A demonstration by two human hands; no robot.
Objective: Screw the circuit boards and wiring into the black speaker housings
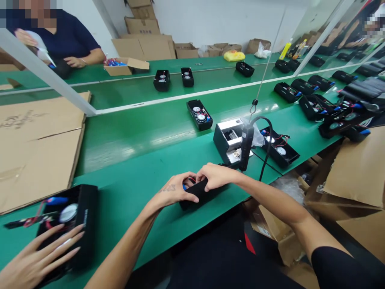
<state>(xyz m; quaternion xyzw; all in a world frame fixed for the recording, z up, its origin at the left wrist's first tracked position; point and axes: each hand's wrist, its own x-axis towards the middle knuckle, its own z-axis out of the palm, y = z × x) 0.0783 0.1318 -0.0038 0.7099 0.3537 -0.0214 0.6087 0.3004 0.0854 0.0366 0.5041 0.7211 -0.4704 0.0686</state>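
Note:
On the near edge of the green bench, a black speaker housing (197, 196) lies between my two hands. My left hand (176, 189) grips its left end, thumb along the near wall and fingers reaching inside, where a bit of blue shows. My right hand (215, 176) is closed over its right part, thumb on the near wall and fingertips bent into the cavity. What the fingertips touch inside is hidden. Just beyond my right hand hangs a black electric screwdriver (246, 146), in front of a screw feeder (224, 140).
At left, another person's hand (45, 257) rests on an open speaker housing (88, 228). Flat cardboard (39, 144) lies behind it. Further housings stand on the conveyor (144, 120) and at right. A co-worker (72, 36) sits across. Cardboard boxes (355, 172) stand at my right.

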